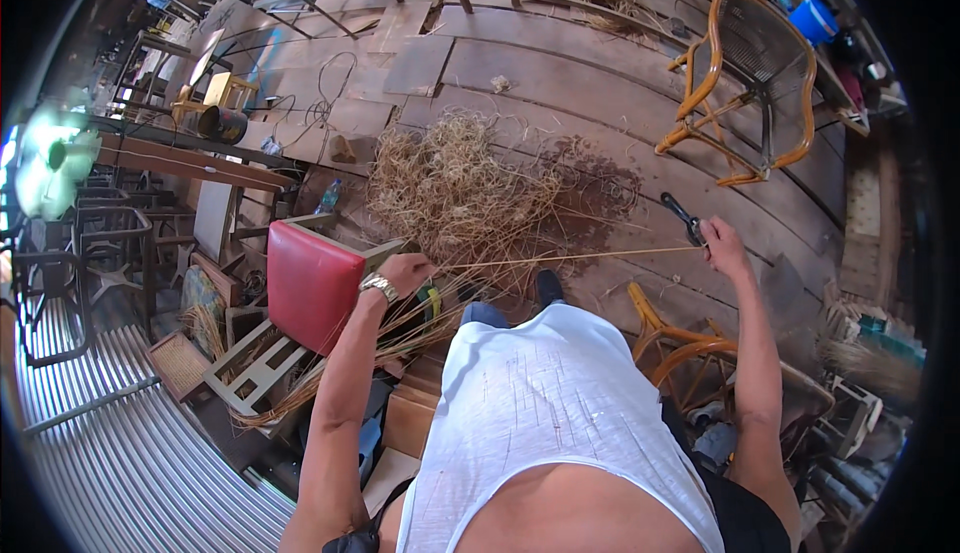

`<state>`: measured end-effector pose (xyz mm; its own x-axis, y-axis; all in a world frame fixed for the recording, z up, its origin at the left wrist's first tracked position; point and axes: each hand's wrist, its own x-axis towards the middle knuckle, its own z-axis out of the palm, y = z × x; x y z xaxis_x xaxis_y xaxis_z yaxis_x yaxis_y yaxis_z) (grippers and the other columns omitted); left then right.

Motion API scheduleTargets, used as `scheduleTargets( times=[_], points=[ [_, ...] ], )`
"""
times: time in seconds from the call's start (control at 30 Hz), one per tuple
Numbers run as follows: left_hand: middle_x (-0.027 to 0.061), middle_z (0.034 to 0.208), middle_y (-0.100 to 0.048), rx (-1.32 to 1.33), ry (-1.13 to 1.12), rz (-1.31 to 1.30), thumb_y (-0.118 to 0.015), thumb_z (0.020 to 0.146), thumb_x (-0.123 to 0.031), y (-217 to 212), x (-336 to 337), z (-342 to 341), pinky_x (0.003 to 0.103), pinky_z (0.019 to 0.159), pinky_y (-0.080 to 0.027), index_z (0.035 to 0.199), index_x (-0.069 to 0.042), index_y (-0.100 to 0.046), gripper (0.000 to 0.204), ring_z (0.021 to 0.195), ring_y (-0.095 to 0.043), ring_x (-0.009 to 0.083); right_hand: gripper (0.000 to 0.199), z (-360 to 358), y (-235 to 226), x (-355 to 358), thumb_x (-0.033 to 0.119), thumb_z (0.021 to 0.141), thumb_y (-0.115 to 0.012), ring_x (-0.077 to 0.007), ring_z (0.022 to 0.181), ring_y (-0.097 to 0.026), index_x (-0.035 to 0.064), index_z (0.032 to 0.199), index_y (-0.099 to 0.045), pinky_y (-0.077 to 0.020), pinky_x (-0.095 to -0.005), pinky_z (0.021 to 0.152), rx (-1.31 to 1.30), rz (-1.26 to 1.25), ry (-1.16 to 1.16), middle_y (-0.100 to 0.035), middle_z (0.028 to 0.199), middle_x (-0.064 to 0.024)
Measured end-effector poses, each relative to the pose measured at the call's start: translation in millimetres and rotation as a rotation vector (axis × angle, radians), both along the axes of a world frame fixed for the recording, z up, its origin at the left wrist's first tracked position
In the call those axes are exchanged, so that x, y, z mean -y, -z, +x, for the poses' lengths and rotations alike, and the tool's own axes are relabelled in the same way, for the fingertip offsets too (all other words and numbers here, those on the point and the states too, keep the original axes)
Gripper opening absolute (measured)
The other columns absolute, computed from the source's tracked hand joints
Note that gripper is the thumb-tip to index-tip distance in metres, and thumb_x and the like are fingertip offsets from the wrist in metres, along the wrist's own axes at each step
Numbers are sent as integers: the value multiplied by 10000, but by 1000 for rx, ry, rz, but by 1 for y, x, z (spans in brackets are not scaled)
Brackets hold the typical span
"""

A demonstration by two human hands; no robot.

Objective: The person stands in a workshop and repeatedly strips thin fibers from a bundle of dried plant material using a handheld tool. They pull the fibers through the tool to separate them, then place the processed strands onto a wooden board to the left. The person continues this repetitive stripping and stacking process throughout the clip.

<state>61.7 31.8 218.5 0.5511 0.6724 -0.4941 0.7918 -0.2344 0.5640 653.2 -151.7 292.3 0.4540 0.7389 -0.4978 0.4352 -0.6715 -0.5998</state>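
Observation:
A thin, light-brown cane strand (pixel 570 256) stretches almost straight between my hands. My left hand (pixel 408 273), with a metal watch at the wrist, pinches its left end beside a red padded seat (pixel 318 285). Closed at the right is my right hand (pixel 724 247), gripping a dark hand tool (pixel 680 217) that points up and left; its exact kind is unclear. The strand's right end reaches this hand, whose fingers partly hide it. Under my left forearm lies a bundle of long cane strands (pixel 330 378). A tangled heap of cane shavings (pixel 460 178) covers the floor ahead.
A cane-framed chair (pixel 745 83) stands at the far right, with another bent-cane frame (pixel 690 353) near my right side. Chair frames (pixel 85 273) crowd the left, above corrugated metal sheeting (pixel 110 433). A plastic bottle (pixel 329 196) lies near the heap.

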Motion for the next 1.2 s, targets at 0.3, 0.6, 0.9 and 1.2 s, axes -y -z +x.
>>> scheduleTargets(
  times=[0.3,0.6,0.9,1.2],
  points=[
    [167,893,-669,-10,-498,413,-659,872,-350,22,4,16,384,758,-504,1032,15,-618,400,873,-646,284,254,-115,37,-35,421,965,-519,-60,389,-346,170,947,-490,-245,-210,344,-975,24,473,-487,601,8],
    [-21,789,-582,730,-356,-722,-514,991,-317,-15,99,145,246,635,-445,999,-39,-613,295,701,-518,81,304,-200,22,-95,425,955,-535,-50,409,-371,132,894,-481,-293,-202,354,-1528,-61,625,-468,592,22],
    [6,700,-598,128,-453,-442,-601,941,-255,-53,137,-140,265,570,-431,953,-38,-668,228,631,-528,96,353,149,35,-42,377,1010,-422,-59,465,-387,76,838,-489,-336,-212,392,-866,601,825,-464,663,15],
    [132,840,-711,-480,-703,-136,-513,918,-294,36,121,-191,360,686,-528,956,-36,-686,313,740,-687,199,343,120,128,-23,289,976,-391,-410,996,-588,18,1027,-595,-456,-491,815,741,-139,-194,-636,1001,-218]
  ],
)
